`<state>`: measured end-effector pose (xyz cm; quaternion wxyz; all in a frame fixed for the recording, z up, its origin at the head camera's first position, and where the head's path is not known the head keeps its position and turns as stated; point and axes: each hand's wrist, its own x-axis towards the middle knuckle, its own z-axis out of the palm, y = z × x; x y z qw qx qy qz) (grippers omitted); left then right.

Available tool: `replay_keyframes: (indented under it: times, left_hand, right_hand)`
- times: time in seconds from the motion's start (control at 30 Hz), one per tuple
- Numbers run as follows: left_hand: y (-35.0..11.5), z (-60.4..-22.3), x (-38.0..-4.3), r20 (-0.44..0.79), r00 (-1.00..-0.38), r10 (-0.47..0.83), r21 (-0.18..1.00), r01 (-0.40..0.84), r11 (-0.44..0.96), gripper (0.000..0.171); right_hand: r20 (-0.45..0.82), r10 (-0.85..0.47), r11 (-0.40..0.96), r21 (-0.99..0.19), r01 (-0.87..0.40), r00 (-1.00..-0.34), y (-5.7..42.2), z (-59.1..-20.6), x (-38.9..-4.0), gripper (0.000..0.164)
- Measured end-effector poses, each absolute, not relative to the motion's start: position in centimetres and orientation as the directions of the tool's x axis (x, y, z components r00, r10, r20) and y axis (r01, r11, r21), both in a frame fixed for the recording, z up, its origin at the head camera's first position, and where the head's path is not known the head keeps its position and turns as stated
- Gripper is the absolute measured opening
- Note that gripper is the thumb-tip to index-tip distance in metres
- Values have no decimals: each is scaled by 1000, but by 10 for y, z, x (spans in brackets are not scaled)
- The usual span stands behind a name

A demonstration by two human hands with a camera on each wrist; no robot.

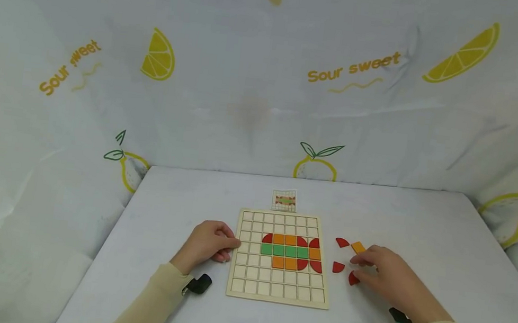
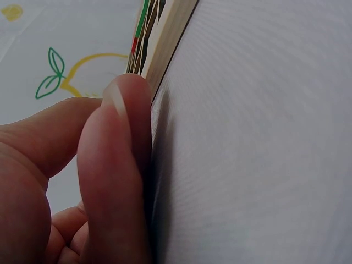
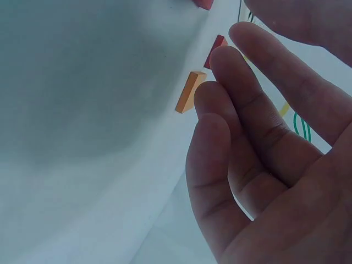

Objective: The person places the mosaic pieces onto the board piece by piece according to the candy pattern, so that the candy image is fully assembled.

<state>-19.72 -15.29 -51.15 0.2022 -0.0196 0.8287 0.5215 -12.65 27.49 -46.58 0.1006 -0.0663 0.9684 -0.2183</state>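
A wooden grid board (image 1: 277,276) lies flat in the middle of the table, with red quarter-circle, orange square and green square pieces (image 1: 279,250) set in its cells. My left hand (image 1: 205,242) holds the board's left edge between thumb and fingers; the left wrist view shows the fingertips (image 2: 135,91) right at that edge. Right of the board, my right hand (image 1: 388,276) is over loose pieces, its fingers loosely bent and holding nothing. Its thumb is close by a red quarter circle (image 1: 353,279), its fingertips beside an orange square (image 1: 357,247).
Two more red quarter circles, an upper one (image 1: 342,242) and a lower one (image 1: 338,267), lie between the board and my right hand. Behind the board is a small pattern card (image 1: 285,200). A white cloth with lemon prints (image 1: 246,101) hangs behind the white table (image 1: 198,192).
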Motion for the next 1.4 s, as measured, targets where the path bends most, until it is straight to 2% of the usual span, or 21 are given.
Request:
replay_keyframes:
  times: [0.27, 0.6, 0.83, 1.07, 1.4]
  left_hand:
    - [-152, -510, -197, -353, -918, 181, 856, -239, 458, 28]
    - [-152, -506, -196, -360, -917, 173, 852, -247, 461, 27]
    - [-152, -507, -195, -358, -917, 176, 853, -245, 460, 28]
    - [-153, -508, -197, -359, -917, 177, 849, -242, 469, 27]
    - [-153, -509, -198, -360, -916, 178, 851, -244, 466, 26]
  right_hand:
    - [-154, -169, 901, -424, -89, -973, 282, -468, -114, 22]
    - [-145, -129, 919, -390, -63, -981, 281, -478, -109, 38]
    - [-153, -113, 930, -363, -50, -982, 278, -479, -110, 30]
    - [-127, -125, 929, -363, -71, -984, 275, -478, -109, 32]
    - [-138, -144, 934, -345, -89, -980, 275, -477, -112, 22]
